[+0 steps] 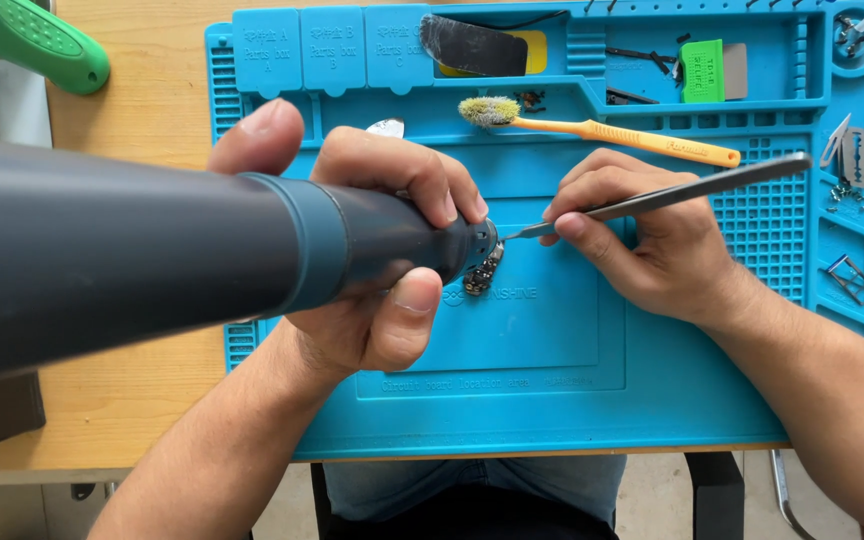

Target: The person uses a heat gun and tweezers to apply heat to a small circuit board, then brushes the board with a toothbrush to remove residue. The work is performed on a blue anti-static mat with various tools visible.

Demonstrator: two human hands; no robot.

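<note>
Dark grey hot-air gun (202, 250) lying level, nozzle over small dark circuit board (482, 275) on blue mat, slim grey tweezers (652, 198) tip touching the board

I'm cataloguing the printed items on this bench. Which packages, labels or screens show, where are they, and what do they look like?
Green packet: upper right tray of the blue mat, small rectangle, pale lettering.
Three lidded parts boxes: mat's top left edge, blue, raised lettering.
Dark panel with yellow tab: top middle, perhaps a phone screen; cannot tell.
</note>
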